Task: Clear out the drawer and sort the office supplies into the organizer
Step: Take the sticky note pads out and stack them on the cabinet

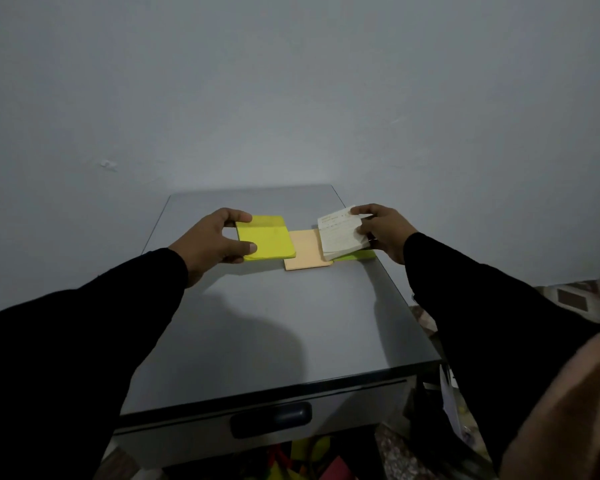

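While the left hand [212,239] grips a yellow notepad [266,239] on the cabinet top [257,323], the right hand [383,230] pinches a white card stack [340,233] beside an orange pad [305,251].

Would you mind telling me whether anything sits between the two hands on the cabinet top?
Yes. An orange pad lies flat on the cabinet top between the yellow pad held by the left hand and the white stack held by the right hand.

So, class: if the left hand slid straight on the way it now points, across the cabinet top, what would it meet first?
The left hand grips the yellow pad and points right, so the pad's leading edge likely meets the orange pad first; they already look close, though depth is unclear.
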